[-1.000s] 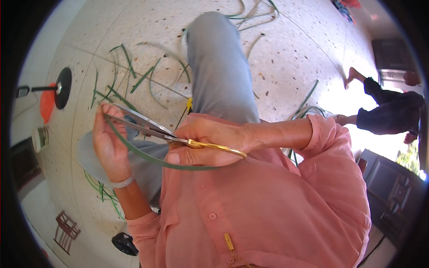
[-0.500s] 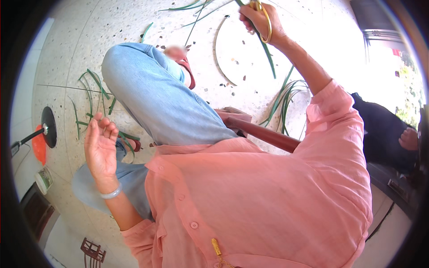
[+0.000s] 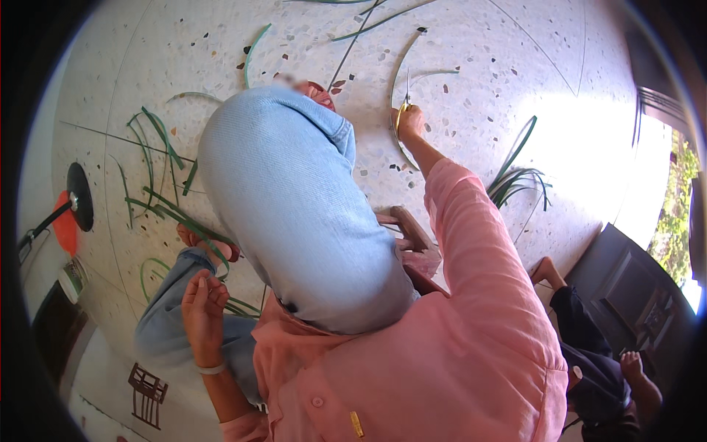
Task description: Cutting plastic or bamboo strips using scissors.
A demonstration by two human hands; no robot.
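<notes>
My right hand (image 3: 412,124) reaches down to the pale speckled floor, closed around the gold handles of a pair of scissors (image 3: 407,96). The blades point away from me, beside a thin curved strip (image 3: 398,70) on the floor. A short pale green strip (image 3: 436,72) lies just right of the blades. My left hand (image 3: 205,315) is held over my lower left leg, fingers loosely curled and somewhat apart, with nothing visible in it. Long green leaf strips (image 3: 193,221) lie on the floor beyond that hand, near my left foot.
A bundle of green strips (image 3: 515,180) lies to the right. More strips (image 3: 151,140) are scattered at the left, near a black disc on a pole (image 3: 79,197) and an orange object (image 3: 65,230). Another person's dark-clothed leg (image 3: 582,317) is at the lower right. A wooden stool (image 3: 403,228) shows beside me.
My right hand has come down and nearer with the scissors, and the long green strip beside them is no longer there. My left hand has lowered, its fingers more curled. My body has leaned forward.
</notes>
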